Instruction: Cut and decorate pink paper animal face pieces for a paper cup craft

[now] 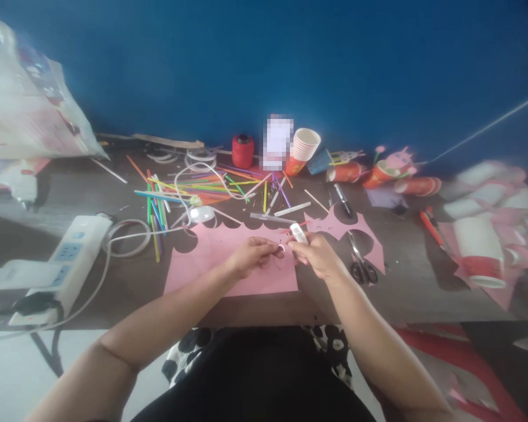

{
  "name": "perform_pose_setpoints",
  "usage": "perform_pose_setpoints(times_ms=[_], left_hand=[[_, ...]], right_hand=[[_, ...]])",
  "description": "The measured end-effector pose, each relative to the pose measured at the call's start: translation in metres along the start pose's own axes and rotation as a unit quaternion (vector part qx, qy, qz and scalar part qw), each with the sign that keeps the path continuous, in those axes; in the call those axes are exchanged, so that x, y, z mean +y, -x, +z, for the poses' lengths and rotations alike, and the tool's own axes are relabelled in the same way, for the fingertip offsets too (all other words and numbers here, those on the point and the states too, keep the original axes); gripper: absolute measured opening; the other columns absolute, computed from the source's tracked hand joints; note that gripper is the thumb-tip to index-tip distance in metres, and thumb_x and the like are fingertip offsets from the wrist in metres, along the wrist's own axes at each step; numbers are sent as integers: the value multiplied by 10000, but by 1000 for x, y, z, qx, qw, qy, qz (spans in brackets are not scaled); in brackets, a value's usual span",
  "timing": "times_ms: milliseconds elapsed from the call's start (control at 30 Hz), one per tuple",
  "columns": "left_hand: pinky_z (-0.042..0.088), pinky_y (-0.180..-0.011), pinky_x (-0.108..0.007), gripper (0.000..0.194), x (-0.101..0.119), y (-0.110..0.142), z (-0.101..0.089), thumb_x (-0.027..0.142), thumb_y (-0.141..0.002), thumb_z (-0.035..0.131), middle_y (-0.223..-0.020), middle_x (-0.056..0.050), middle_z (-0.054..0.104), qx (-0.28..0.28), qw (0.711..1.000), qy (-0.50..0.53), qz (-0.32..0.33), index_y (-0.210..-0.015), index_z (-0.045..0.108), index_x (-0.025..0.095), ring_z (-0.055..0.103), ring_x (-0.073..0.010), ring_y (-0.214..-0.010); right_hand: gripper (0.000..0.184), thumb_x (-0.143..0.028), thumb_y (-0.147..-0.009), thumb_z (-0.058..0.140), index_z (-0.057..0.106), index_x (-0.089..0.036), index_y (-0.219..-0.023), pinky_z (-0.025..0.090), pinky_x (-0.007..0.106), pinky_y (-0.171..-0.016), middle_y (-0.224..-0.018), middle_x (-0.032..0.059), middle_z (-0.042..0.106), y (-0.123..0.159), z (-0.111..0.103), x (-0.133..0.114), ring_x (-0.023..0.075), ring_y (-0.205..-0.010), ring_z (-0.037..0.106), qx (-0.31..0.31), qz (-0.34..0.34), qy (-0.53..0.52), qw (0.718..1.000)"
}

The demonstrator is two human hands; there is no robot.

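Note:
My left hand (pixel 253 256) pinches a small white-and-pink piece (pixel 281 248) between thumb and fingertips, just above a pink paper sheet (pixel 202 266) with scalloped cutouts along its far edge. My right hand (pixel 319 256) is closed around a short white tube (pixel 298 233), which points up and away from me. Its fingertips come close to the small piece; whether they touch it I cannot tell. Right of that hand lie black-handled scissors (pixel 363 268), partly over a cut pink paper scrap (pixel 376 249).
Colored straws (pixel 202 190) are strewn across the desk behind the sheet. A white power strip (pixel 73 258) with cables is at left. Farther back stand a red thread spool (pixel 243 152) and stacked paper cups (pixel 305 145). A red utility knife (pixel 433 227) and white cup (pixel 481 249) lie right.

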State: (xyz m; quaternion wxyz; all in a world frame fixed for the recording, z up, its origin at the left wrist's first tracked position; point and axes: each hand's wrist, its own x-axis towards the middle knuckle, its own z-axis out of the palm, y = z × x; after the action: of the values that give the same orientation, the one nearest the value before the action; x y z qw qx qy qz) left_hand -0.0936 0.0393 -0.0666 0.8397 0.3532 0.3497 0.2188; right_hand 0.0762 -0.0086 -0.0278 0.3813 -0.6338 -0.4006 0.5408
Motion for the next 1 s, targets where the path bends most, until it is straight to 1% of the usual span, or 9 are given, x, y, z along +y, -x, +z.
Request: perform_pose_setpoints(times_ms=[67,133,267,400,633,733,833,933,1000], left_hand=[[175,-368,-176,209,2,0,-1,277,-663,714,-704,-62,671,-5,998,51,-24,-733,660,88,268,3,-370],[157,-375,-173,210,3,0,-2,270,-660,722,-706,-61,666,-9,997,76,-32,-728,655,83,265,6,-376],[145,-379,-174,216,2,-1,-4,268,-661,729,-699,-55,656,-13,996,88,-27,-730,657,77,262,9,-379],[160,-379,-175,224,0,-1,-4,274,-657,734,-709,-57,657,-14,996,87,-26,-725,655,75,267,7,-381],[157,-370,-174,226,1,0,-2,258,-632,749,-687,-48,661,-13,995,92,-32,-743,654,86,258,9,-363],[157,-368,-174,221,0,0,-2,251,-626,752,-668,-46,660,-12,995,94,-29,-731,639,92,271,8,-356],[169,-366,-167,235,0,0,-1,262,-626,754,-648,-36,650,-7,996,89,-19,-742,623,104,285,4,-355],[171,-355,-158,228,1,1,-2,276,-665,730,-649,-14,621,-31,995,91,-17,-757,598,114,273,7,-353],[167,-343,-153,187,3,2,-3,264,-712,686,-664,6,592,-72,991,106,-38,-755,568,125,242,13,-346]], right_hand=[[198,-323,-670,666,601,-153,-751,270,214,-388,-452,-92,363,1,1,2,50,-369,309,-16,7,-65,998],[191,-324,-676,675,579,-164,-721,285,214,-394,-457,-96,357,2,2,3,46,-374,301,-33,1,-91,995],[202,-340,-692,676,563,-173,-681,335,225,-417,-460,-91,370,4,7,4,47,-389,307,-41,-18,-74,996],[188,-328,-682,680,575,-172,-690,378,245,-438,-452,-90,393,2,11,3,48,-381,316,-24,-3,-67,997],[208,-320,-655,702,558,-171,-633,343,233,-389,-446,-93,380,-2,12,6,38,-358,284,-20,10,-116,993],[210,-318,-655,705,556,-174,-624,351,240,-390,-432,-95,368,-2,14,7,40,-356,278,-12,13,-130,991],[200,-311,-669,702,563,-174,-626,378,243,-414,-426,-92,385,1,17,7,40,-357,296,-12,-2,-126,992],[166,-316,-711,681,611,-168,-683,426,255,-464,-446,-77,438,5,20,4,47,-373,340,-27,-38,-110,993],[153,-318,-729,670,636,-169,-732,450,260,-491,-467,-68,473,7,20,2,55,-389,375,-13,-65,-93,993]])
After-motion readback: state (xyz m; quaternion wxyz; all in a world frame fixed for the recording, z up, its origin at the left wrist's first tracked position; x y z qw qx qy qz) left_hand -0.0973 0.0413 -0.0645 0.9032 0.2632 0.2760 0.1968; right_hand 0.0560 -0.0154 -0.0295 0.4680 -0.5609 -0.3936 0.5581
